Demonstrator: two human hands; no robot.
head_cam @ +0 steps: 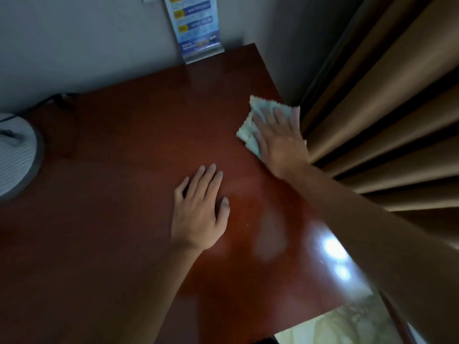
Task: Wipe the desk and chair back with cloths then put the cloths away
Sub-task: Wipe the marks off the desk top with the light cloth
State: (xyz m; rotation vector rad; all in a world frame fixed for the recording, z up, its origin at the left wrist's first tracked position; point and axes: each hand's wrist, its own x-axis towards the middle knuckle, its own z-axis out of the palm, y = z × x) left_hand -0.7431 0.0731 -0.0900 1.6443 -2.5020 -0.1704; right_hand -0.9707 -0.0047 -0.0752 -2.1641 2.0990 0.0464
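One cloth (250,130) under right hand (280,140)

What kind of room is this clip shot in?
Probably a hotel room: a glossy reddish wooden desk against a grey wall, a printed card in an acrylic stand at the back, and heavy brown curtains alongside.

Grey wall (82,45), brown pleated curtain (387,115) at right, pale floor (347,326), dim light.

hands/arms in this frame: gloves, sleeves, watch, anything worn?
Nothing worn that shows. The left hand and right hand are bare, no gloves, no rings visible. Both forearms are uncovered up to the frame edge, with no sleeve cuffs, watch or wristband. The image is soft, so fine detail can't be judged.
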